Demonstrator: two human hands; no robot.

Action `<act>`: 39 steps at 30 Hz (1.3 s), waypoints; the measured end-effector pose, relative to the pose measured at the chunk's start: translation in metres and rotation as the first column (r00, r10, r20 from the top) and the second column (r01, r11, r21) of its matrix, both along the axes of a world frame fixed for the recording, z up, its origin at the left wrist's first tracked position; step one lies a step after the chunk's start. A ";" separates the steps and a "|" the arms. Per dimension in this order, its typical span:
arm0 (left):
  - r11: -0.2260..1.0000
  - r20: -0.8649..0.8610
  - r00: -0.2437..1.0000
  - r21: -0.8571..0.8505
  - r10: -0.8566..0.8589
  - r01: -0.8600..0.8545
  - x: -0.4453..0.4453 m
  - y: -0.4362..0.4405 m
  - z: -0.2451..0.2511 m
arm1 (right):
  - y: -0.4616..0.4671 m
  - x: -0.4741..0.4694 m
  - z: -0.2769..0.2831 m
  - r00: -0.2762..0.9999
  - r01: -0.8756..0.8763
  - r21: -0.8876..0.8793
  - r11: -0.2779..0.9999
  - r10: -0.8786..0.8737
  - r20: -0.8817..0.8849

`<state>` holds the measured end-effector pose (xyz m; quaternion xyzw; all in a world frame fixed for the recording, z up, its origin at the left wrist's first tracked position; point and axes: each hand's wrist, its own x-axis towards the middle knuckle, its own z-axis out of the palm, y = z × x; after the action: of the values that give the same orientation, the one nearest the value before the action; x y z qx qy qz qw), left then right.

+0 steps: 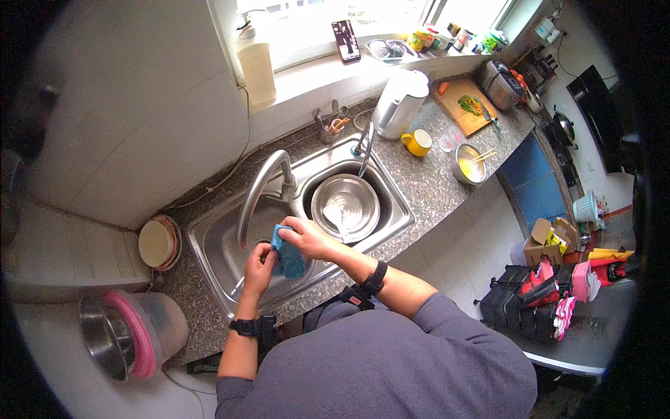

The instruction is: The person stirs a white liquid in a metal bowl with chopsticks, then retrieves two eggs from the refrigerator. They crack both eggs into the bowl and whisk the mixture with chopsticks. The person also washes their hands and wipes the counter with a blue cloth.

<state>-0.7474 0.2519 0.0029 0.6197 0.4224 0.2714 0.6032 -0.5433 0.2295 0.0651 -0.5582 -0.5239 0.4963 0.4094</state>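
Over the left basin of the stainless steel double sink [209,230], both my hands hold a blue cloth [291,262]. My left hand [260,269] grips its upper left edge near the drain. My right hand [301,236] pinches the top of the cloth, and the rest hangs down over the basin. The curved tap [256,194] arches just above my left hand. In the right basin lies a metal bowl [369,209] with a white utensil inside, below a second, thin tap [369,146].
Right of the sink are a white appliance [403,105], a yellow mug [417,142], a metal bowl with chopsticks [470,166] and a cutting board [479,123] with a knife and chopped vegetables. Stacked bowls [157,243] and a pink-rimmed container [136,335] stand left. A phone [346,42] leans at the window.
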 end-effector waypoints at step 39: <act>0.222 -0.379 0.768 0.807 -0.516 0.548 0.592 -0.293 0.119 | -0.387 0.496 0.023 0.035 0.533 -0.280 0.798 -0.352 -0.935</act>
<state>-0.1556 -0.0414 0.1224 0.9474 -0.0133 0.2182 0.2336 -0.0475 -0.1577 0.0883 -0.2228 0.0163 0.5375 0.8131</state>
